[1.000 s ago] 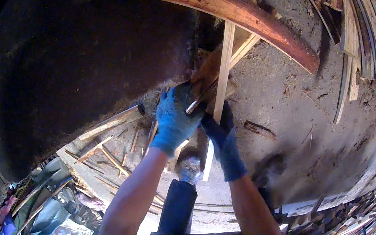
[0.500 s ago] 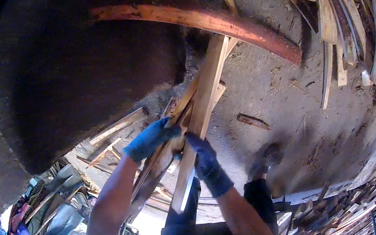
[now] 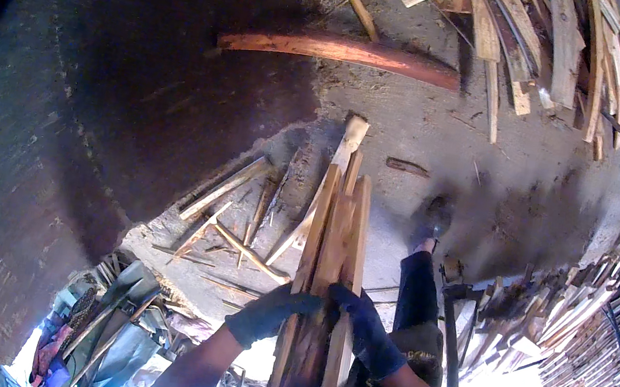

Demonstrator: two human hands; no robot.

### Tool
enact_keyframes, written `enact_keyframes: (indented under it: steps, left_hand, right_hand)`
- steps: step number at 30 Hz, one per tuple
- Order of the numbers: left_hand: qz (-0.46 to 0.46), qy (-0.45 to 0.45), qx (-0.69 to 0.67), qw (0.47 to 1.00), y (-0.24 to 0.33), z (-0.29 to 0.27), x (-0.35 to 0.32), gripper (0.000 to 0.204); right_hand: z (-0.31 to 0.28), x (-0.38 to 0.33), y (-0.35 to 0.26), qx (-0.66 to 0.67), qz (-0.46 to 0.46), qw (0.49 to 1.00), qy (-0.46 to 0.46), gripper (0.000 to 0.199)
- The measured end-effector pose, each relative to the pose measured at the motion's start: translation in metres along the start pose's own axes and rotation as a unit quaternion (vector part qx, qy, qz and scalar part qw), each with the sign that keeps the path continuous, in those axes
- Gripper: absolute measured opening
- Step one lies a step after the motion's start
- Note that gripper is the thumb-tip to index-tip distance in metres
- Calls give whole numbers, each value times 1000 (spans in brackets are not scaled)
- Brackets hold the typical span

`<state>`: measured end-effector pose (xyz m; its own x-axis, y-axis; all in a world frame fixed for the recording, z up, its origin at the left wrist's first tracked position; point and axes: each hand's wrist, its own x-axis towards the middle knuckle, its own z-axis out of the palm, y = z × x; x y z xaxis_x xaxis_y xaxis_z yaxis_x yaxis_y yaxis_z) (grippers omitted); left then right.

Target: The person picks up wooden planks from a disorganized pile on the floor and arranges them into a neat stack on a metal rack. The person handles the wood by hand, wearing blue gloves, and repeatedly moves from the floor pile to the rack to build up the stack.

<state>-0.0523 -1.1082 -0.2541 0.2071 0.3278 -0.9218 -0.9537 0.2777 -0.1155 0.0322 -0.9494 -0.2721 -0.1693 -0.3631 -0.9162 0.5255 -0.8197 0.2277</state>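
Two gloved hands, left (image 3: 271, 313) and right (image 3: 362, 327), curl their fingers around opposite sides of a slat bundle (image 3: 327, 277), squeezing it so the loose pieces stay aligned.

We grip a bundle of rough, splintery wood slats (image 3: 329, 278) with our left hand (image 3: 271, 313) and right hand (image 3: 366, 328), both in dark matt rubbery gloves. Beyond the bundle the ground (image 3: 489, 189) is gritty, dull concrete, where a smoother reddish log (image 3: 340, 52) lies beside pale raw planks (image 3: 546, 36).
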Motion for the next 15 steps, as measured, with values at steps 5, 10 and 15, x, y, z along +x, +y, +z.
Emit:
enact_keyframes:
  steps: [5, 10, 15]
  left_hand:
    - [9, 16, -50, 999, -11, 17, 1, 47]
    - [6, 99, 18, 995, -9, 23, -6, 38]
    - [49, 74, -5, 996, -5, 44, -27, 40]
  right_hand:
    - [-15, 5, 12, -40, -109, 993, -2, 47]
    - [-22, 28, 0, -94, -43, 995, -15, 43]
    - [-34, -29, -23, -13, -37, 997, -61, 41]
